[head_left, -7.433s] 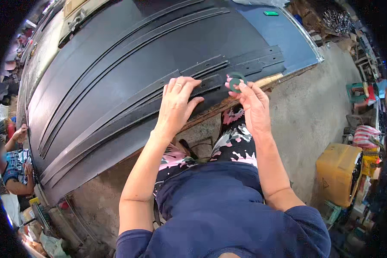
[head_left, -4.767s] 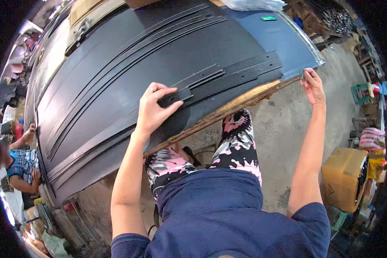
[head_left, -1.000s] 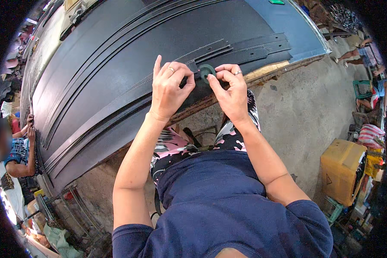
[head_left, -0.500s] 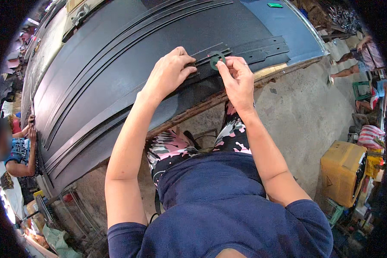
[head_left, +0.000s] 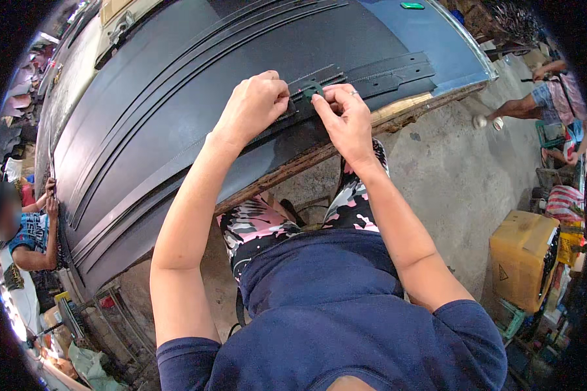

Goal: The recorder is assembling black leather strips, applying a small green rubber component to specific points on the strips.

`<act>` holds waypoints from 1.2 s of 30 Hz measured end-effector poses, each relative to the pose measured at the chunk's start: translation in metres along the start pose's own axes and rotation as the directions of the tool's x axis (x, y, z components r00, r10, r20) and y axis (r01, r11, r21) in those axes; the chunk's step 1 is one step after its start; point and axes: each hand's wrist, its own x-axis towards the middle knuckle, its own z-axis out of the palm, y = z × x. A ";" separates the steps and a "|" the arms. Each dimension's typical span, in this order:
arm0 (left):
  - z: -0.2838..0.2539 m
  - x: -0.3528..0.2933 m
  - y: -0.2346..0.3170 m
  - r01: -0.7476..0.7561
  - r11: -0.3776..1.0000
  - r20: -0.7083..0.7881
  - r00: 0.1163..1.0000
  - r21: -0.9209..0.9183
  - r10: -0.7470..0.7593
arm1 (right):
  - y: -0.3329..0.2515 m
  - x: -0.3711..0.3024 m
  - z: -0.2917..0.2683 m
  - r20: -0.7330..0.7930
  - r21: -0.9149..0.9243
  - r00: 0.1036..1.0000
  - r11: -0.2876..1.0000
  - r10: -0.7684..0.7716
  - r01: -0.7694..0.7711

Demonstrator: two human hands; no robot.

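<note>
Head view: nearest, the wearer's navy T-shirt (head_left: 326,300) and pink, black and white patterned trousers (head_left: 267,225) are seen from above, below the near edge of the table. The right hand (head_left: 344,120) grips a dark green ring-shaped piece (head_left: 313,86) between thumb and fingers; a finger band (head_left: 355,92) is noted on that hand. The left hand (head_left: 254,107) is narrow, thumb and fingers drawn together, just beside the piece and over black stitched straps (head_left: 319,75); whether it pinches a strap cannot be told. The dark green piece is between the two hands, above those straps. To their right lie wider black straps with holes (head_left: 391,75). A black sheet (head_left: 267,62) covers most of the table, with bare wood (head_left: 404,107) showing at the near edge. Further off, long thin strips (head_left: 150,98) run along the sheet, and a small bright green item (head_left: 412,6) lies on a blue surface (head_left: 440,49). A co-worker (head_left: 32,231) is at the table's left end
</note>
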 end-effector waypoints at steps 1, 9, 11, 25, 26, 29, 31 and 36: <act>0.001 -0.001 0.001 0.009 0.999 -0.026 1.000 -0.031 -0.010 | 0.000 0.000 0.001 0.000 0.000 1.000 1.000 0.000 0.000; 0.007 -0.010 0.004 0.036 0.998 -0.147 0.988 -0.048 -0.042 | 0.003 0.004 0.008 0.028 -0.140 0.994 0.984 -0.110 0.113; 0.008 -0.013 0.002 0.041 0.996 -0.178 0.983 -0.076 -0.054 | -0.002 0.004 0.006 0.059 -0.188 0.995 0.978 -0.076 0.086; 0.013 -0.019 0.006 0.091 0.976 -0.203 0.970 -0.199 -0.132 | 0.001 0.005 0.006 0.062 -0.237 0.996 0.969 -0.063 0.076; 0.014 -0.020 0.006 0.102 0.973 -0.207 0.968 -0.209 -0.145 | 0.003 0.006 0.005 0.059 -0.250 0.996 0.965 -0.072 0.085; 0.017 -0.022 0.005 0.092 0.968 -0.252 0.956 -0.234 -0.152 | 0.003 0.007 0.005 0.065 -0.254 0.996 0.964 -0.065 0.079; 0.019 -0.023 0.004 0.092 0.965 -0.258 0.954 -0.246 -0.156 | 0.002 0.008 0.005 0.073 -0.246 0.996 0.967 -0.049 0.065; 0.019 -0.023 0.005 0.093 0.964 -0.267 0.950 -0.249 -0.161 | -0.002 0.008 0.003 0.061 -0.237 0.998 0.972 0.003 0.011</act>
